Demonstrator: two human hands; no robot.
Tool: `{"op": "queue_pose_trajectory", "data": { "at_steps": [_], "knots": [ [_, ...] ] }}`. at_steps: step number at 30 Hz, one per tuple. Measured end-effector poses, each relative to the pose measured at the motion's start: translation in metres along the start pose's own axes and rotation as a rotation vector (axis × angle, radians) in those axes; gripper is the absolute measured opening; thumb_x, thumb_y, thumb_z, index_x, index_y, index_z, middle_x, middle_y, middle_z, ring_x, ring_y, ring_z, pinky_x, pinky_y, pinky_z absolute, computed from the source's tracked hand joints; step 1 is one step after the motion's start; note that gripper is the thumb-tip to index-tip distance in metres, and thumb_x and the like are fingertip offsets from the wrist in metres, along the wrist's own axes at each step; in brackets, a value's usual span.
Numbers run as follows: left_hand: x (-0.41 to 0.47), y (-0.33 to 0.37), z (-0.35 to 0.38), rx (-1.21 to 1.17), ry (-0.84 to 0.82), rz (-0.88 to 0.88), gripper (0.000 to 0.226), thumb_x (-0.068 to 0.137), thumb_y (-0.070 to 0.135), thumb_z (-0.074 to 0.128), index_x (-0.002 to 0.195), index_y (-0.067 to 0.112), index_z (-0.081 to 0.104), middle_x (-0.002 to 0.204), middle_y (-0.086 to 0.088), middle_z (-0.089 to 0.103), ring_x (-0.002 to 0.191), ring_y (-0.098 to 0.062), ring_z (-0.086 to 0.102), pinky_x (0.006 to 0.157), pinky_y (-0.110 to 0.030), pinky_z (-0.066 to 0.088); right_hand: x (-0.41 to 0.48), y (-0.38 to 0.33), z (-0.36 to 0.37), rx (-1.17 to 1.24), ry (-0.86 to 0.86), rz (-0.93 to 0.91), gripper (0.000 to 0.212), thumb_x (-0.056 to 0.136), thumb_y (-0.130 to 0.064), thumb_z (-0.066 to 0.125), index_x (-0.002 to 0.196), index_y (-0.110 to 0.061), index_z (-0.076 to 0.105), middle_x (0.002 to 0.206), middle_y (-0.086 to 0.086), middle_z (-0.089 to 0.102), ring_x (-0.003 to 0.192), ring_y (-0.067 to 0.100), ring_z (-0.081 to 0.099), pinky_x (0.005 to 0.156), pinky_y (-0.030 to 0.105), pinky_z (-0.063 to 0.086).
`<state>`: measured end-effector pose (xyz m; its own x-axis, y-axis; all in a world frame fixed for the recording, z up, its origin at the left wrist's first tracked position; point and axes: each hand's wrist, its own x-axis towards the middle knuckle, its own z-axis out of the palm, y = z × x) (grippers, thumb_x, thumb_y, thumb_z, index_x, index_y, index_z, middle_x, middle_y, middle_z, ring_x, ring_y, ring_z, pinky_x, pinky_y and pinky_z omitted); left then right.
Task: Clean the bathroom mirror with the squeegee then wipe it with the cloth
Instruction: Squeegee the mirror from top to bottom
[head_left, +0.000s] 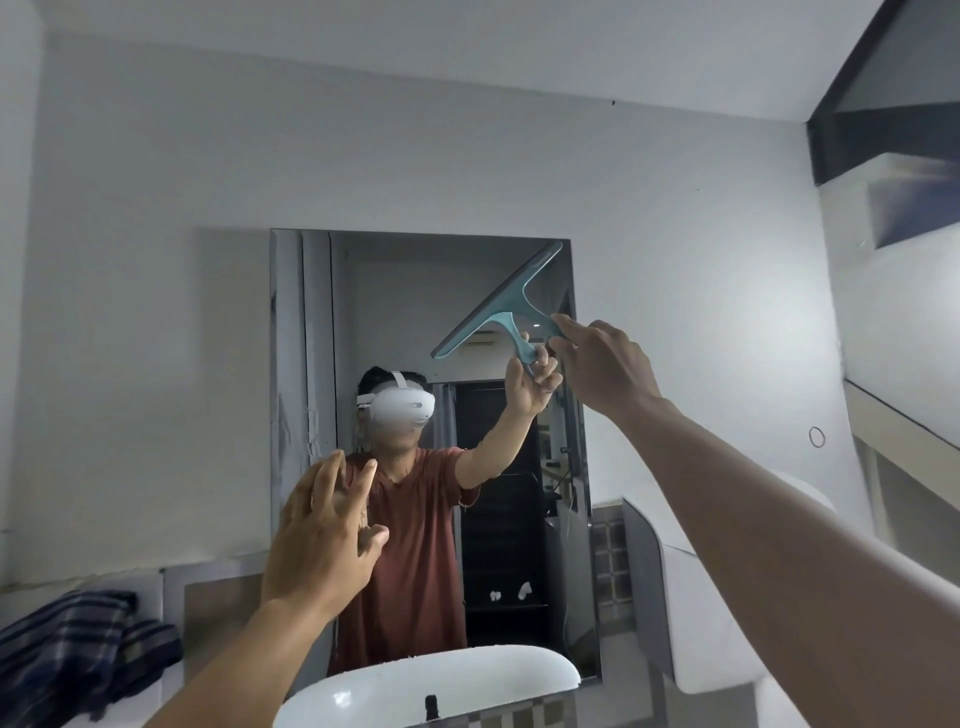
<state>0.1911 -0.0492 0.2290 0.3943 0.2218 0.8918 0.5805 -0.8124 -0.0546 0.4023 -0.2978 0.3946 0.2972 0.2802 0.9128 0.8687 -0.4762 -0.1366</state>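
A tall frameless mirror (311, 364) hangs on the white wall straight ahead. My right hand (605, 366) is raised to the mirror's upper right and grips the handle of a teal squeegee (506, 299). Its blade lies tilted against the glass, from the top right corner down to the left. My left hand (322, 540) hovers in front of the mirror's lower left part, fingers spread, holding nothing. A dark blue striped cloth (78, 649) lies bunched on the ledge at the lower left.
A white basin (415, 686) sits just below the mirror. A white curved fixture (675, 597) stands at the right. The mirror reflects a person in a red shirt and a dark doorway behind.
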Motion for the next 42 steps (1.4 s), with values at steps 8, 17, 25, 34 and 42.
{"op": "queue_pose_trajectory", "data": {
  "at_steps": [8,17,25,34,42],
  "knots": [
    [-0.001,0.001,-0.001,-0.005,-0.010,-0.005,0.091,0.071,0.043,0.085,0.149,0.020,0.044,0.153,-0.019,0.037,0.141,-0.039,0.031,0.107,-0.054,0.046,-0.023,-0.005,0.005,0.060,-0.031,0.125,0.041,0.108,-0.030,0.032,0.146,-0.028,0.047,0.096,0.005,0.051,0.078,0.027,0.054,0.068,0.034,0.040],
    [-0.001,0.001,-0.002,0.002,-0.020,-0.001,0.088,0.074,0.043,0.082,0.149,0.019,0.043,0.154,-0.021,0.035,0.143,-0.042,0.032,0.114,-0.054,0.037,-0.054,-0.026,0.018,0.181,-0.144,0.186,0.045,0.105,-0.023,0.037,0.150,-0.019,0.034,0.116,0.012,0.053,0.091,0.032,0.060,0.075,0.039,0.051],
    [-0.008,-0.005,-0.008,-0.027,-0.027,0.042,0.086,0.078,0.039,0.080,0.151,0.016,0.040,0.154,-0.022,0.033,0.144,-0.042,0.031,0.114,-0.055,0.037,-0.071,-0.028,0.020,0.291,-0.143,0.174,0.037,0.105,-0.019,0.043,0.142,-0.020,0.038,0.115,0.011,0.066,0.088,0.026,0.063,0.072,0.037,0.052],
    [-0.043,-0.016,-0.006,0.035,-0.047,0.082,0.092,0.064,0.027,0.092,0.144,0.006,0.050,0.145,-0.026,0.041,0.135,-0.044,0.042,0.107,-0.049,0.036,-0.093,-0.052,0.040,0.450,-0.153,0.313,0.054,0.105,-0.023,0.042,0.156,-0.027,0.025,0.099,0.005,0.065,0.073,0.007,0.057,0.061,0.029,0.045],
    [-0.060,-0.013,-0.001,0.044,-0.082,0.079,0.098,0.062,0.025,0.093,0.147,0.008,0.047,0.145,-0.027,0.041,0.135,-0.043,0.039,0.107,-0.052,0.043,-0.114,-0.091,0.052,0.599,-0.183,0.406,0.056,0.100,-0.021,0.042,0.154,-0.028,0.025,0.078,-0.012,0.054,0.072,0.023,0.068,0.068,0.051,0.060]
  ]
}}
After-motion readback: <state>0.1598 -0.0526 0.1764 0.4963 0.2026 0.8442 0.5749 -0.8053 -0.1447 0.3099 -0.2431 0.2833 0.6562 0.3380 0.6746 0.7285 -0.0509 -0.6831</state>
